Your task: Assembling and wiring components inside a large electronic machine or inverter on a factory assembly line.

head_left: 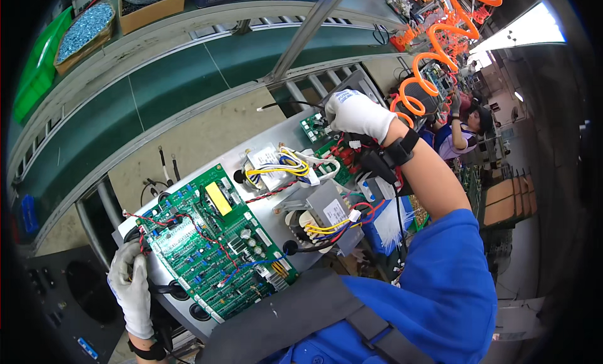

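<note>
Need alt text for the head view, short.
Two white-gloved hands grip opposite ends of a grey metal chassis: left hand beside the large green circuit board, right hand at the far end past two wired transformers.

Beige workbench point(207, 135) carries grey metal chassis point(276, 222), loose black cables point(164, 166).

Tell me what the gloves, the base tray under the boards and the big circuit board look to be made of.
Gloves, left hand and right hand: white knit fabric, likely coated; soft creases show.
Base tray: probably sheet metal, matt grey, thin flat edges.
Big circuit board: rigid green laminate, glossy, studded with soldered parts.
</note>
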A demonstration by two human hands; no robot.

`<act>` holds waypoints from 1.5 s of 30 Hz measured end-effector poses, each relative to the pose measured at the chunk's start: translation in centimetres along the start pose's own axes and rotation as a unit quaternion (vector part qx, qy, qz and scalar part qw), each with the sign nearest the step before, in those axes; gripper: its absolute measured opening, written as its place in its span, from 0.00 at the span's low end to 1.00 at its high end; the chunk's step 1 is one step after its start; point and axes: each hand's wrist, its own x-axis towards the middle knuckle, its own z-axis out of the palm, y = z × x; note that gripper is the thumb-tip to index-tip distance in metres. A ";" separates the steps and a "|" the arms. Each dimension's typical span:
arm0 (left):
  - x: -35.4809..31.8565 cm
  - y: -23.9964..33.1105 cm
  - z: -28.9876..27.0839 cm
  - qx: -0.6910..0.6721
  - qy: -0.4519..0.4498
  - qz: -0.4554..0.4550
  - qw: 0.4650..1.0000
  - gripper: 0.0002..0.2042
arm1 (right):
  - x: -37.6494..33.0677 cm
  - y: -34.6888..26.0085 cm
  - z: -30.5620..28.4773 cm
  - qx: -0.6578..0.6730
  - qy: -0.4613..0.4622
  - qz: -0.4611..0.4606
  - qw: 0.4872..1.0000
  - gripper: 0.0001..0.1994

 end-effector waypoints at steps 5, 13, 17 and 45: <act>0.0 -0.8 -0.3 -0.007 -0.041 -0.001 0.999 0.08 | 0.4 0.8 0.9 0.002 0.043 -0.036 0.998 0.10; 0.1 -0.6 0.1 -0.020 -0.015 -0.005 1.000 0.09 | 0.7 0.5 1.0 -0.005 0.048 -0.025 0.999 0.13; 0.5 -0.8 -0.3 -0.002 -0.033 0.019 0.999 0.09 | 1.8 1.5 1.5 0.035 0.060 -0.022 0.997 0.13; 10.5 16.1 15.6 0.374 -0.073 0.263 0.886 0.10 | -15.6 -2.8 5.4 0.334 0.172 -0.445 0.813 0.19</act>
